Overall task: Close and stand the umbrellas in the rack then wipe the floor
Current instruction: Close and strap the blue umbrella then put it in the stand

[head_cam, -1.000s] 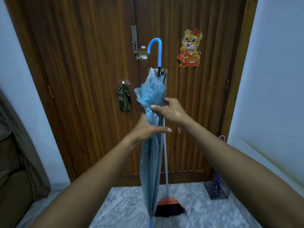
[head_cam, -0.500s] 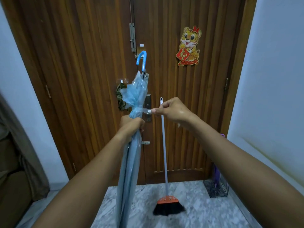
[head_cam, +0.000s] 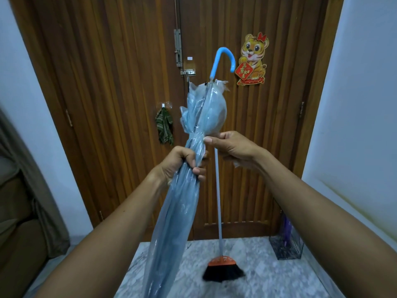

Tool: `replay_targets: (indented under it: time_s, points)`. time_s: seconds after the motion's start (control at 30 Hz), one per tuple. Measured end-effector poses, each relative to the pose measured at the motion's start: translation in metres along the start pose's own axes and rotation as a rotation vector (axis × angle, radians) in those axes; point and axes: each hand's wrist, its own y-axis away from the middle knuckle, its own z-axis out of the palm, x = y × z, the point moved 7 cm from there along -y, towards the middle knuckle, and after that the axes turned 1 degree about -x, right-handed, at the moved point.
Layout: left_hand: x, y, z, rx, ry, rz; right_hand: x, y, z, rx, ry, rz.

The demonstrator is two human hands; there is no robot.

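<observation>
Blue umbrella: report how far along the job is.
Done: the blue umbrella is folded, and a purple umbrella stands in the wire rack. In hand: left hand grips its gathered folds while right hand pinches them just above. Left: standing it in the rack and wiping the floor.

Umbrella (head_cam: 178,211) in the foreground, tilted, handle uppermost. Left hand (head_cam: 182,166) grips its middle; right hand (head_cam: 232,147) pinches it just above, to the right. Behind, a broom (head_cam: 223,269) leans on the door (head_cam: 129,82), head on the floor (head_cam: 257,282). Rack (head_cam: 287,248) on the floor at far right, beside the door. Cloth (head_cam: 164,127) hangs on the door, left of the umbrella.
</observation>
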Motion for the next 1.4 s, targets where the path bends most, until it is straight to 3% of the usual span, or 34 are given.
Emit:
replay_targets:
  time_s: [0.17,0.33,0.5,0.63,0.73,0.8,0.9,1.03,1.13,1.27,1.4]
  points:
    - [-0.001,-0.002,0.027,-0.260,-0.026,-0.037,0.005,0.005,0.010,-0.102,-0.179,0.007]
    - [-0.010,-0.007,0.023,-0.213,-0.113,-0.065,0.004,-0.003,0.007,-0.097,-0.175,-0.047]
    - [-0.020,0.002,-0.014,0.164,-0.382,-0.109,-0.002,-0.009,-0.008,0.131,0.122,-0.151]
    - [-0.023,-0.008,-0.021,0.509,-0.714,0.075,-0.003,-0.014,0.000,0.242,0.220,-0.172]
    - [-0.017,-0.004,-0.029,0.831,-0.621,0.197,-0.010,-0.016,0.002,0.235,0.374,-0.140]
    - [-0.012,0.002,-0.032,0.893,-0.566,0.217,-0.012,-0.014,-0.004,0.209,0.418,-0.103]
    - [-0.003,0.008,-0.032,0.899,-0.570,0.224,-0.012,-0.006,-0.013,0.194,0.379,-0.073]
    - [0.003,0.013,-0.035,0.897,-0.501,0.227,-0.007,0.002,-0.028,0.311,0.266,-0.060]
    - [0.007,0.013,-0.035,0.877,-0.472,0.216,-0.002,0.005,-0.019,0.214,0.176,-0.007]
    - [0.010,0.010,-0.029,0.722,-0.361,0.217,-0.001,0.004,-0.020,0.191,0.061,-0.001]
    - [0.004,0.004,-0.012,0.390,-0.172,0.162,0.006,-0.003,-0.013,0.112,-0.118,0.001]
